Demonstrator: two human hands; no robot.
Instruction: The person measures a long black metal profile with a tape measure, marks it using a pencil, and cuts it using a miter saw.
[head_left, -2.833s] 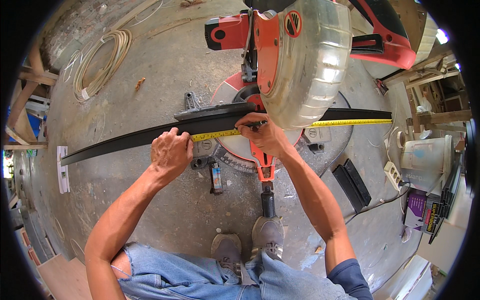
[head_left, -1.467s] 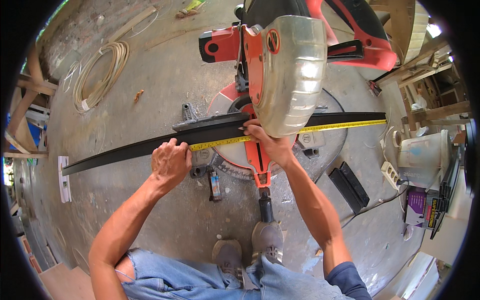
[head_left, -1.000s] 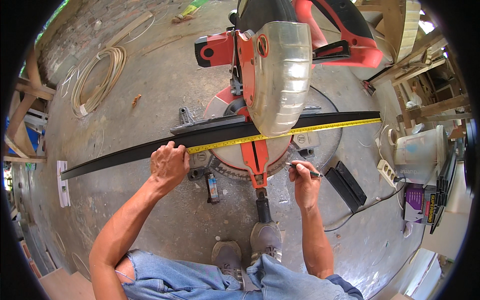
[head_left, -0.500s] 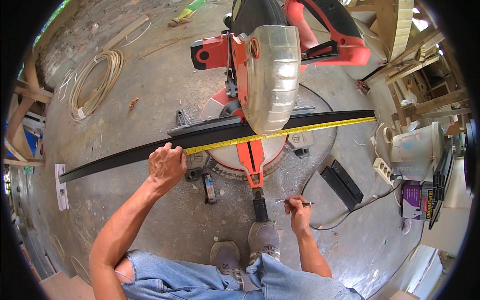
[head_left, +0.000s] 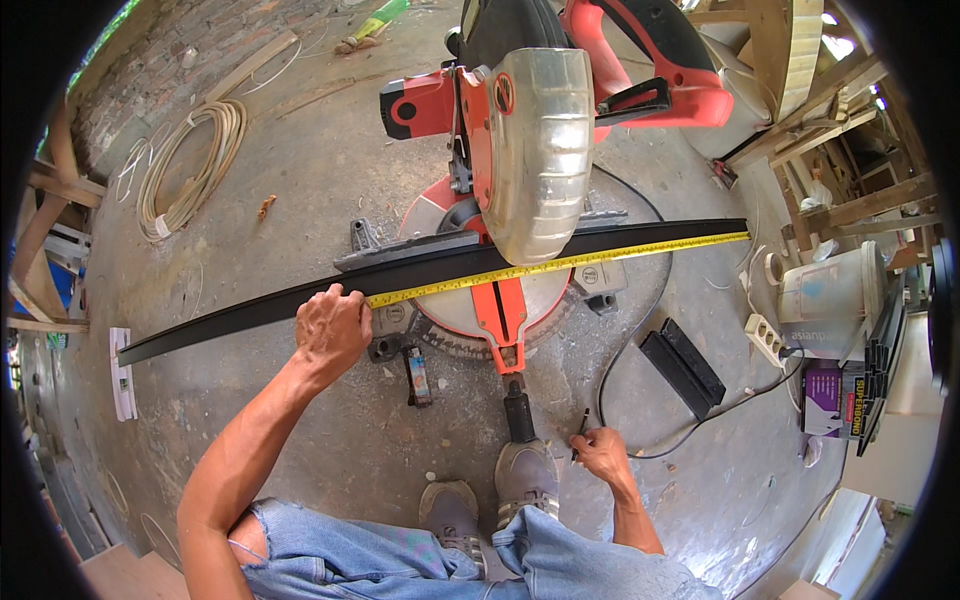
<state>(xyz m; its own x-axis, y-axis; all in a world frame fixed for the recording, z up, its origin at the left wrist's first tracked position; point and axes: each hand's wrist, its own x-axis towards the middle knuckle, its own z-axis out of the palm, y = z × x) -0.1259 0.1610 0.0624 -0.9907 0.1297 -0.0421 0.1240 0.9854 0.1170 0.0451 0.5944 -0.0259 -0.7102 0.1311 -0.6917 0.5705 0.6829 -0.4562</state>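
A long black channel bar lies slantwise across the base of a red miter saw. Along its near edge runs a yellow tape measure, stretched out to the bar's right end. My left hand is closed over the tape's left end and the bar; the tape's case is hidden beneath it. Low over the floor, right of the saw, my right hand pinches a thin dark pen that points away from me. The saw's head, with its clear blade guard, stands raised above the bar.
Two short black offcuts lie on the right, near a white power strip and a black cable. A lighter rests near the saw base. The bar's left end meets a white block. Coiled hose lies far left.
My right hand has moved slightly down, and the pen in it has turned from lying sideways to pointing away from me. My left hand, the bar and the tape stay put.
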